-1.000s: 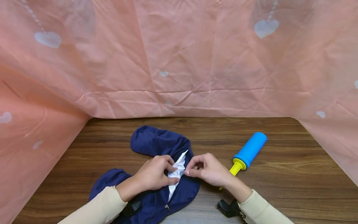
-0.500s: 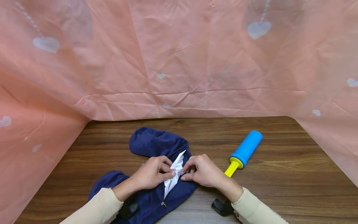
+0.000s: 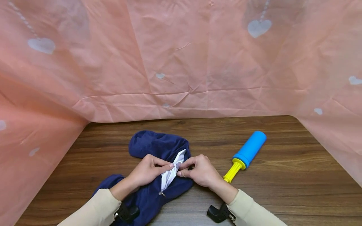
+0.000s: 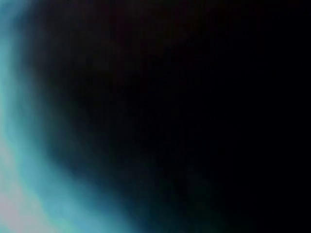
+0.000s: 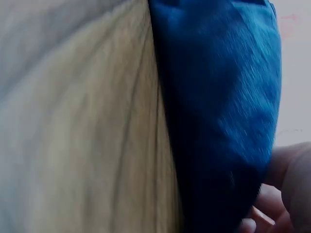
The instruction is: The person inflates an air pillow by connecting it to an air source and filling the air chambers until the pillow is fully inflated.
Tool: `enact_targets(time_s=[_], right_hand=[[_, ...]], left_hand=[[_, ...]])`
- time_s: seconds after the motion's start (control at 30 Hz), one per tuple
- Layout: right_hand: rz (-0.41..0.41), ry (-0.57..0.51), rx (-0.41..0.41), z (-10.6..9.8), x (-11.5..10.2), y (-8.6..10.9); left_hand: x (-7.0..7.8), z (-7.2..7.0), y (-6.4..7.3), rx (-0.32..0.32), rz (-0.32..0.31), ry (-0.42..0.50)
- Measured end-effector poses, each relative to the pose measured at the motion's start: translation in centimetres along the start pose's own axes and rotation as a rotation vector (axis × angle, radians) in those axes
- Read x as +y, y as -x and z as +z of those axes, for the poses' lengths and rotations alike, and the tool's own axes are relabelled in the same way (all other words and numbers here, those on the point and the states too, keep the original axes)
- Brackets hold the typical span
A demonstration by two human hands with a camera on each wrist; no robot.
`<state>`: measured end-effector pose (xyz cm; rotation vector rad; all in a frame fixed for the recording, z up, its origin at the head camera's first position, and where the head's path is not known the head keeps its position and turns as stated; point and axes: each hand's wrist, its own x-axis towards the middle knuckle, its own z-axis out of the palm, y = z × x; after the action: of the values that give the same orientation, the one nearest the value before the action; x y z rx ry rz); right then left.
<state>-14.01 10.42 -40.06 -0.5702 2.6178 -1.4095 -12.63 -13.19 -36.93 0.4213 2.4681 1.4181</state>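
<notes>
Navy cloth makes up the curved cushion, which lies on the brown worktop at about seven o'clock in the head view. White lining shows through its slit, with a zip pull at the slit's seven o'clock end. I judge the cushion light, soft and floppy, so its thick padded arms would be safest to lift; the lining looks thin, crinkly and perhaps slippery, best pinched near the small clear knob. As for grip, the left hand pinches the lining just at the knob's nine o'clock side. The right hand meets it from three o'clock, finger and thumb nearly together, but I cannot tell whether they hold the knob or lining. The left wrist view is too dark to help. Counted: one cushion, one visible knob, one zip pull, two hands, and one blue and yellow pump at four o'clock, untouched
</notes>
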Motion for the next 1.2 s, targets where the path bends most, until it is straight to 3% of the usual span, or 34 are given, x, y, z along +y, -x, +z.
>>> enact_targets(time_s=[0.2,0.3,0.47,0.63,0.87,1.2], right_hand=[[0.018,0.017,0.128,0.9,-0.3,0.0],[0.007,0.019,0.153,1.1,-0.3,-0.1],[0.018,0.007,0.147,1.2,-0.3,-0.1],[0.038,0.018,0.136,1.2,-0.3,-0.2],[0.075,0.015,0.097,0.4,-0.3,0.2],[0.163,-0.137,0.068,-0.5,-0.4,0.4]], left_hand=[[0.0,-0.1,0.1,0.0,-0.027,0.042],[0.0,-0.1,0.2,-0.002,-0.033,0.046],[0.2,-0.1,0.4,-0.006,-0.069,0.044],[0.3,-0.2,0.4,-0.009,-0.108,-0.014],[0.7,-0.3,0.5,-0.066,-0.137,-0.066],[1.1,-0.5,0.3,-0.087,-0.143,-0.085]])
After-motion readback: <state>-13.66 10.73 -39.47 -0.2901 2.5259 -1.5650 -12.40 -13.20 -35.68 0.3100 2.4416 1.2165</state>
